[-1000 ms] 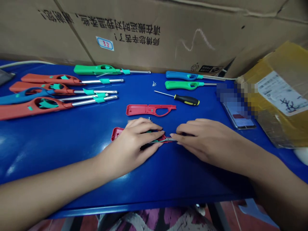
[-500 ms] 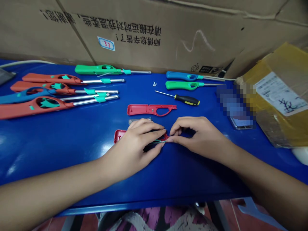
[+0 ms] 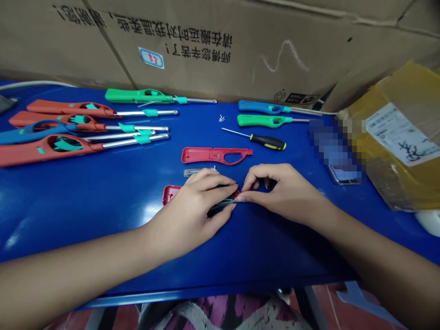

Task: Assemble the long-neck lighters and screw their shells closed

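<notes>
A red lighter shell half (image 3: 169, 193) lies on the blue table, mostly covered by my left hand (image 3: 197, 208), whose fingers press it along both edges. At the shell's narrow right end, my right hand (image 3: 280, 190) pinches with thumb and forefinger, where a thin greenish wire runs along the edge. The pinch hides the exact part it grips. Just beyond my left hand sits a small clear fuel tank (image 3: 192, 172), partly covered. Behind it lies the second red shell half (image 3: 216, 156), its hollow side up.
A screwdriver (image 3: 268, 141) and several small screws (image 3: 222, 118) lie farther back. Several long-necked lighters (image 3: 68, 149) are at left; a blue lighter (image 3: 259, 107) and a green lighter (image 3: 259, 120) lie back right. A phone (image 3: 345, 176), parcel (image 3: 392, 146) and cardboard box (image 3: 206, 78) border the table.
Both hands stay at the red shell half with almost the same grip. My right hand has shifted very slightly; the view has tilted a little.
</notes>
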`<move>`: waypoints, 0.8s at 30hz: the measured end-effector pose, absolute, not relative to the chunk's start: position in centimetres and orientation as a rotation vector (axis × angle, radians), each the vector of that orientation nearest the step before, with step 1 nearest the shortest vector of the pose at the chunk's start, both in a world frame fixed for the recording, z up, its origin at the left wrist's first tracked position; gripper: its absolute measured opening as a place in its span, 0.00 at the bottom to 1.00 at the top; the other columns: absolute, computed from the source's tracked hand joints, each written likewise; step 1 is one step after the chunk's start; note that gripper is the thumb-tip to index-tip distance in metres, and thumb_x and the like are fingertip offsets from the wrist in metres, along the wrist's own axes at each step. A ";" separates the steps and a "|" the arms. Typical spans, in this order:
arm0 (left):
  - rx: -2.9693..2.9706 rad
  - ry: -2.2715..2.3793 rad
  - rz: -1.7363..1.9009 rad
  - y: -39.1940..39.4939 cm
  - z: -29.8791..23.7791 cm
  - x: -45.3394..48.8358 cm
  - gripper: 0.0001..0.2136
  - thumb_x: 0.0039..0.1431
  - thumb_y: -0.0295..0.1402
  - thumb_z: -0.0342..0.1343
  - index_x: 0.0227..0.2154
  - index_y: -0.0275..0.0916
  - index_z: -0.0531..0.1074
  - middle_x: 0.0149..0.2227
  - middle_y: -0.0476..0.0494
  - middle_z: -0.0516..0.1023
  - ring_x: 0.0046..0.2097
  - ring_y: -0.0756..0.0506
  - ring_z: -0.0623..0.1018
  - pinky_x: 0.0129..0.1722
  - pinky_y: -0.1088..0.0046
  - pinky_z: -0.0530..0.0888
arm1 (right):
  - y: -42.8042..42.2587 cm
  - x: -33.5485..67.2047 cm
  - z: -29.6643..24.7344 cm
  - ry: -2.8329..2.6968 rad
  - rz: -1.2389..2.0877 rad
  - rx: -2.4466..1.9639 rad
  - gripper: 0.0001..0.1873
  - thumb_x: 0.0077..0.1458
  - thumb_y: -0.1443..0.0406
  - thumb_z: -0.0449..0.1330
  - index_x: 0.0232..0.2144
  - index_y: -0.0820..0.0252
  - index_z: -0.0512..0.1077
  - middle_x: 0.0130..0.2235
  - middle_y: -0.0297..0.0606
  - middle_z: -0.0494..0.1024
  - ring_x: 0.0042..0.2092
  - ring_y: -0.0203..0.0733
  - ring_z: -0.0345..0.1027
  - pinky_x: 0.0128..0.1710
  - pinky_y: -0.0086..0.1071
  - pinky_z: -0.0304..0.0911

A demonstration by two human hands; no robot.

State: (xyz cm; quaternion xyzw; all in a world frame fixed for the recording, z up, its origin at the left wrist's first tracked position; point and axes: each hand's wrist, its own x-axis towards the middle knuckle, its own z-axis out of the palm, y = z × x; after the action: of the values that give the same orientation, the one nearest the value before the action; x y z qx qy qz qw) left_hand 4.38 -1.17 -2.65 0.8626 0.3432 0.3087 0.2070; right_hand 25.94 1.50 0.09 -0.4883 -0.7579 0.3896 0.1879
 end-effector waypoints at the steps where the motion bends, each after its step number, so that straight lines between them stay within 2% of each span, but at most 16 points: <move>1: 2.403 0.956 0.866 -1.2 -2.7 4.4 0.11 0.64 0.25 0.59 0.48 0.33 0.77 0.48 0.40 0.81 0.51 0.42 0.75 0.53 0.62 0.75 | 1.5 25.9 0.1 -2.135 1.111 -1.370 0.07 0.53 0.64 0.69 0.26 0.58 0.76 0.29 0.30 0.78 0.33 0.36 0.69 0.35 0.30 0.62; 7: 2.403 0.966 0.863 -1.3 -2.7 4.3 0.11 0.65 0.26 0.59 0.49 0.33 0.77 0.48 0.40 0.80 0.52 0.42 0.75 0.54 0.61 0.75 | 2.0 26.9 1.0 -2.191 1.062 -1.291 0.12 0.63 0.60 0.60 0.30 0.59 0.78 0.35 0.36 0.82 0.38 0.39 0.73 0.39 0.32 0.64; 12: 2.400 0.974 0.857 -1.4 -2.7 4.2 0.12 0.65 0.28 0.59 0.50 0.34 0.77 0.49 0.41 0.80 0.53 0.41 0.74 0.55 0.62 0.74 | 2.3 27.5 0.9 -2.198 1.057 -1.343 0.09 0.57 0.58 0.67 0.36 0.57 0.79 0.35 0.34 0.81 0.36 0.38 0.71 0.38 0.32 0.65; 15: 2.396 0.975 0.862 -1.4 -2.7 4.3 0.12 0.66 0.28 0.59 0.50 0.33 0.77 0.48 0.41 0.80 0.53 0.42 0.74 0.55 0.63 0.74 | 2.2 27.2 0.2 -2.224 1.010 -1.312 0.11 0.52 0.58 0.71 0.35 0.57 0.79 0.35 0.33 0.79 0.38 0.39 0.71 0.40 0.33 0.65; 19: 2.399 0.965 0.861 -1.3 -2.7 4.4 0.11 0.65 0.27 0.59 0.49 0.33 0.77 0.48 0.41 0.81 0.52 0.43 0.75 0.54 0.64 0.74 | 2.0 26.6 -0.3 -2.247 0.952 -1.333 0.05 0.53 0.63 0.70 0.30 0.56 0.78 0.33 0.32 0.78 0.38 0.39 0.70 0.41 0.34 0.64; 24: 2.384 0.961 0.858 -1.6 -2.7 4.3 0.15 0.64 0.26 0.59 0.53 0.34 0.74 0.52 0.40 0.79 0.55 0.43 0.75 0.57 0.63 0.74 | 2.2 26.7 0.2 -2.273 0.986 -1.286 0.06 0.56 0.65 0.67 0.27 0.57 0.76 0.32 0.33 0.78 0.38 0.40 0.70 0.41 0.35 0.63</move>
State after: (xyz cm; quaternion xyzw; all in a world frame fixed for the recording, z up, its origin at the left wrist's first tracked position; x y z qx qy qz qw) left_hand 4.32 -1.61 -2.73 0.8594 0.3462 0.3093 0.2143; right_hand 26.74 2.19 0.16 -0.4538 -0.8017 0.3479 0.1743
